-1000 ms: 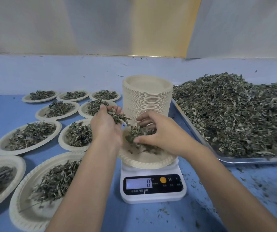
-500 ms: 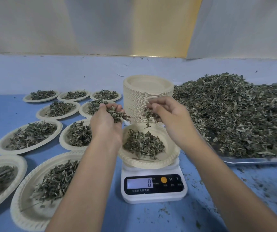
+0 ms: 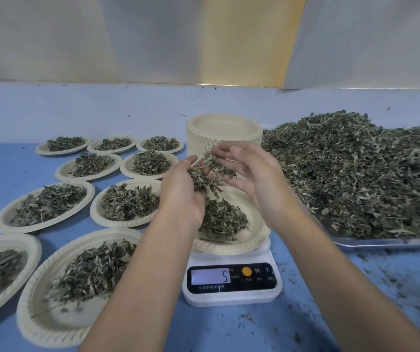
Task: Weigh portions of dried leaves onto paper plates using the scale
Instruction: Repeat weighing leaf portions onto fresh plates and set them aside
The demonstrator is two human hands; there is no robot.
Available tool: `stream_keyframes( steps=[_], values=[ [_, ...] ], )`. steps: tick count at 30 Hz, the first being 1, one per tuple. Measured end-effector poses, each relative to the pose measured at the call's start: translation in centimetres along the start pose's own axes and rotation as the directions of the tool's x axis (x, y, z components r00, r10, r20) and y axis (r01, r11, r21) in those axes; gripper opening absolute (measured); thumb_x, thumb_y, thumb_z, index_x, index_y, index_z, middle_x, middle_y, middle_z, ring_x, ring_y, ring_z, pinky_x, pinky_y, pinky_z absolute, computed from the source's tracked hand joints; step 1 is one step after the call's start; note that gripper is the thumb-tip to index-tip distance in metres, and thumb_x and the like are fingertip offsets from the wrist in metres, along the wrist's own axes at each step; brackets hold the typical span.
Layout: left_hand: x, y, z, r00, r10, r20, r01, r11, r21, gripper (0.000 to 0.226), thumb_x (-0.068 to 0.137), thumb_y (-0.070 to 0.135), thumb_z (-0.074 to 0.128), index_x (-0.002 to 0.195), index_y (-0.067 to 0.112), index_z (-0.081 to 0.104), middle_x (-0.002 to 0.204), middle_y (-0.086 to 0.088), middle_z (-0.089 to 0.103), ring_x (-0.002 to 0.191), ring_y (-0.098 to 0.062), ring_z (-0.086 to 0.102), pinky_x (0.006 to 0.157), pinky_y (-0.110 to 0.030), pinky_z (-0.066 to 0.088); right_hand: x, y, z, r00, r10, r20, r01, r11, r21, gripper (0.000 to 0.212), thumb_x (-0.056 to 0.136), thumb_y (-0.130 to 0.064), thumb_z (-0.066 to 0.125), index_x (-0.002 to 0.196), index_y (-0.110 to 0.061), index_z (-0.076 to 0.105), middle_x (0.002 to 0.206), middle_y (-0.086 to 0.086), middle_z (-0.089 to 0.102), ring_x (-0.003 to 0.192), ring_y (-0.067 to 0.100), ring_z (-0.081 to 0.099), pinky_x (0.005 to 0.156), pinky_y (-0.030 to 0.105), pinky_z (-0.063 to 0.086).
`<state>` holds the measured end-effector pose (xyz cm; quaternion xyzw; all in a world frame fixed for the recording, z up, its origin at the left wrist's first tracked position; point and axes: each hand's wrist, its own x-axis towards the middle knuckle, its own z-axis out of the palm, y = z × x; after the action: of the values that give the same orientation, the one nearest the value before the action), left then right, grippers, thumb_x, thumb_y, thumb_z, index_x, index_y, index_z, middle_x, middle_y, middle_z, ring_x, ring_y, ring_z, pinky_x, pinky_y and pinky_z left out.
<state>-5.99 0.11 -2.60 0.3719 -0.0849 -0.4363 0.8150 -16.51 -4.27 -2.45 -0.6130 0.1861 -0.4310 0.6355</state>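
Above the scale [image 3: 231,285], both hands meet over the plate being filled; the left hand [image 3: 182,191] cups a clump of dried leaves [image 3: 203,175], its grip curled round them; the right hand [image 3: 257,179] faces it with fingers nearly straight, its grip open and holding nothing, fingertips brushing the same clump. On the scale sits one paper plate [image 3: 257,241] bearing a small heap [image 3: 222,219]; the display [image 3: 210,276] shows what looks like a 5, so this portion is judged to be under way, with more leaves likely to come down from the clump. Left of the scale, nine filled plates [image 3: 125,225] lie in rough rows on the blue tabletop [image 3: 0,168], each with a comparable heap; these count as finished portions. Behind the scale stands a tall stack of empty plates [image 3: 222,128]; right of the scale a metal tray [image 3: 381,242] carries a large pile of leaves [image 3: 369,174]; both suggest that much weighing remains. Crumbs [image 3: 247,317] lie scattered on the tabletop in front of the scale and to its right. Judged progress: an early-to-middle stage; the target weight cannot be told.
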Motion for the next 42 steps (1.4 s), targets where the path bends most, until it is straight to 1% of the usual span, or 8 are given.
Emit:
stream_keyframes(
  steps=[4, 8, 12, 20, 25, 31, 36, 42],
  values=[
    [-0.7, 0.1, 0.3, 0.997, -0.024, 0.07, 0.023, 1.0, 0.022, 0.028, 0.096, 0.007, 0.041, 0.077, 0.008, 0.061, 0.063, -0.004, 0.066, 0.054, -0.012, 0.064, 0.051, -0.02, 0.053, -0.3, 0.5, 0.7, 0.999, -0.006, 0.035, 0.012, 0.987, -0.161, 0.015, 0.095, -0.019, 0.052, 0.097, -0.024, 0.065, 0.108, -0.007, 0.07, 0.104, 0.006, 0.062, 0.088, 0.027, 0.048],
    [-0.9, 0.1, 0.3, 0.999, -0.004, 0.051, -0.002, 0.993, 0.116, 0.022, 0.097, 0.022, 0.047, 0.084, 0.014, 0.063, 0.068, 0.001, 0.071, 0.057, -0.006, 0.067, 0.055, -0.021, 0.051, -0.5, 0.7, 0.9, 0.997, -0.027, 0.075, 0.045, 0.965, -0.258, 0.016, 0.095, -0.022, 0.053, 0.101, -0.026, 0.067, 0.096, -0.022, 0.068, 0.093, -0.013, 0.06, 0.074, 0.006, 0.044],
    [-0.8, 0.0, 0.5, 0.992, -0.014, 0.126, -0.008, 0.985, 0.174, 0.019, 0.093, 0.029, 0.055, 0.095, 0.012, 0.065, 0.087, -0.002, 0.071, 0.08, -0.012, 0.068, 0.07, -0.025, 0.053, -0.4, 0.9, 0.9, 0.996, -0.034, 0.077, 0.055, 0.957, -0.284, 0.016, 0.095, -0.025, 0.053, 0.092, -0.034, 0.066, 0.089, -0.029, 0.066, 0.093, -0.014, 0.059, 0.08, 0.015, 0.04],
    [-1.0, -0.1, 0.5, 0.989, 0.062, 0.137, -0.085, 0.983, 0.164, 0.029, 0.092, -0.001, 0.041, 0.074, 0.01, 0.061, 0.056, 0.002, 0.066, 0.05, -0.006, 0.063, 0.048, -0.017, 0.048, 0.0, 0.8, 0.7, 0.999, -0.034, -0.007, 0.032, 0.983, -0.182, 0.02, 0.096, -0.021, 0.049, 0.09, -0.027, 0.066, 0.098, -0.012, 0.068, 0.096, 0.001, 0.061, 0.081, 0.025, 0.047],
    [-0.3, 0.1, 0.2, 0.995, 0.098, 0.026, -0.101, 0.984, 0.148, 0.025, 0.095, 0.0, 0.038, 0.092, 0.006, 0.062, 0.079, -0.005, 0.066, 0.074, -0.014, 0.064, 0.069, -0.026, 0.052, 0.3, 0.9, 0.4, 0.992, -0.058, -0.112, 0.04, 0.988, -0.152, 0.018, 0.096, -0.016, 0.049, 0.089, -0.024, 0.064, 0.11, 0.001, 0.069, 0.11, 0.016, 0.061, 0.097, 0.043, 0.05],
    [0.5, 1.4, -0.6, 0.993, 0.114, -0.023, -0.113, 0.993, 0.016, 0.026, 0.097, -0.003, 0.033, 0.09, 0.002, 0.057, 0.086, -0.011, 0.061, 0.071, -0.018, 0.061, 0.059, -0.026, 0.05, 1.0, 1.9, -1.0, 0.99, -0.014, -0.143, -0.029, 0.955, -0.294, 0.016, 0.096, -0.025, 0.048, 0.089, -0.029, 0.062, 0.112, -0.002, 0.065, 0.106, 0.013, 0.059, 0.091, 0.036, 0.052],
    [0.6, 1.6, -0.7, 0.992, 0.125, -0.026, -0.124, 0.992, 0.026, 0.028, 0.094, -0.003, 0.033, 0.087, 0.007, 0.058, 0.078, -0.006, 0.058, 0.056, -0.015, 0.051, 0.075, -0.031, 0.042, 1.1, 2.8, -1.1, 0.986, 0.143, -0.085, -0.163, 0.934, -0.317, 0.015, 0.096, -0.027, 0.047, 0.09, -0.03, 0.061, 0.116, 0.005, 0.064, 0.1, 0.011, 0.061, 0.08, 0.03, 0.055],
    [0.4, 1.6, -0.6, 0.993, 0.116, -0.032, -0.115, 0.993, 0.005, 0.028, 0.095, -0.005, 0.031, 0.089, 0.003, 0.057, 0.087, -0.012, 0.059, 0.071, -0.02, 0.057, 0.077, -0.03, 0.042, 0.9, 2.5, -1.1, 0.984, 0.107, -0.14, -0.148, 0.932, -0.331, 0.018, 0.096, -0.026, 0.045, 0.098, -0.026, 0.064, 0.107, -0.002, 0.068, 0.092, 0.013, 0.065, 0.063, 0.026, 0.055]
  ],
)
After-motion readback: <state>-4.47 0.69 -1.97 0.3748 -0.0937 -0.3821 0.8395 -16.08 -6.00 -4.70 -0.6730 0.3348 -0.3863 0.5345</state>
